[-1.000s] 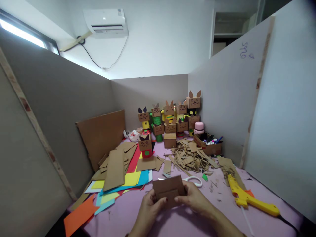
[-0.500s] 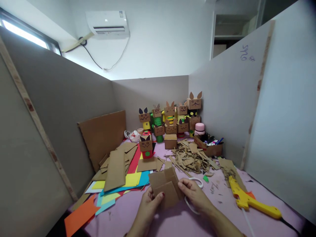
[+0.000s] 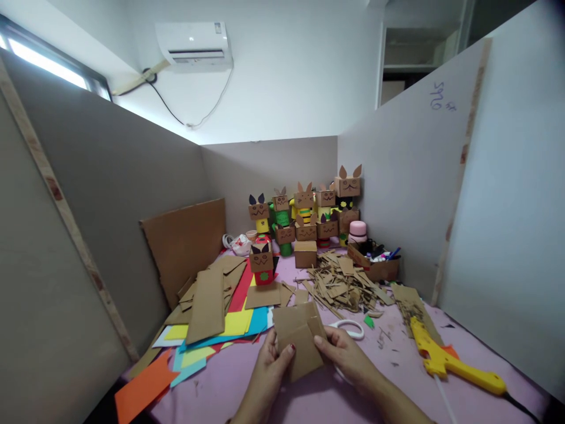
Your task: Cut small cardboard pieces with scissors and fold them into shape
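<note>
Over the front of the table, both hands hold flat brown cardboard pieces, a smaller square lying over a larger one. My left hand is closed on their left edge, thumb across the front. On the right edge my right hand grips them, its thumb pressed near the upper right corner of the front square. White-handled scissors lie on the table behind my right hand, which partly covers them. Fingers behind the cardboard are hidden.
A yellow glue gun lies at the right with its cord. Cardboard scraps are heaped behind the hands. Coloured paper and cardboard sheets spread at left. Several box-headed figures and a plain cardboard box stand farther back.
The cardboard pieces have come together flatter and turned more squarely. My right hand has shifted down slightly, its thumb now on the front piece. My left hand keeps its grip.
</note>
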`<state>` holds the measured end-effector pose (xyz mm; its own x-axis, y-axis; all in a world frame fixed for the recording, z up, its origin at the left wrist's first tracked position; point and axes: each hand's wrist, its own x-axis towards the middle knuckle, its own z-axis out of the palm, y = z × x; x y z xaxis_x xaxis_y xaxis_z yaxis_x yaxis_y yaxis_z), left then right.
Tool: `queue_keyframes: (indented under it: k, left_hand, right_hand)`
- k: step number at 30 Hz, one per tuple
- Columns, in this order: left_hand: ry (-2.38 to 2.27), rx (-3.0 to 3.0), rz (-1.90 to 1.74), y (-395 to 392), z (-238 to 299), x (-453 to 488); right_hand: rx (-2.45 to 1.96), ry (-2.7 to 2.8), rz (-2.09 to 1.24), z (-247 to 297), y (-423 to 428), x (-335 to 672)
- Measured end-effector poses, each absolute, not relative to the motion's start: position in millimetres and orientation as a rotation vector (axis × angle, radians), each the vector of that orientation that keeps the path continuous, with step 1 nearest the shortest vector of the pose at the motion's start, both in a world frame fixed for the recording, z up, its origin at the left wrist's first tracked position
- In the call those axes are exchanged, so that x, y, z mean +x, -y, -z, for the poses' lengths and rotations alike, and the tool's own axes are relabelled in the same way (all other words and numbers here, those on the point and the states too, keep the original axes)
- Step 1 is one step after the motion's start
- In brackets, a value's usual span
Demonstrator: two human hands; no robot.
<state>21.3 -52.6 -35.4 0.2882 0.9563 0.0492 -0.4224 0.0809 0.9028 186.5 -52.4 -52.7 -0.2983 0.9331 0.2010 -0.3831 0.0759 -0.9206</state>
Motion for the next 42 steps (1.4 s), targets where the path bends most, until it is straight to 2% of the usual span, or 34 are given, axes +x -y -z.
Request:
queue_keyframes:
  k: [9,14,21,26,29,32,34,39,42]
  left_hand:
    - [-0.869,0.929,-1.333,40,41,10]
    - [-0.861,0.986,-1.193,36,45,9]
    - [-0.935,1.403,-0.897,44,49,12]
    - [-1.130,1.833,-1.125,53,39,12]
    - [-1.122,1.762,-1.213,55,34,20]
    - [-0.991,1.487,-1.101,52,31,39]
    - [-1.024,1.287,-1.059,49,28,53]
    - [-1.082,1.126,-1.198,49,18,74]
    - [-1.096,1.055,-1.306,49,20,72]
  right_hand:
    - [-0.682,0.846,-1.294,46,41,197]
    - [-0.725,0.743,-1.274,44,40,203]
    - [-0.735,0.640,-1.306,44,40,206]
    - [-0.706,0.654,-1.364,42,42,203]
    - [-0.685,0.697,-1.420,39,47,196]
    - [-0.645,0.808,-1.471,37,50,189]
    - [-0.701,0.915,-1.365,36,51,190]
    - [-1.161,1.225,-0.538,39,55,203]
    - [-1.211,1.451,-0.275,41,59,205]
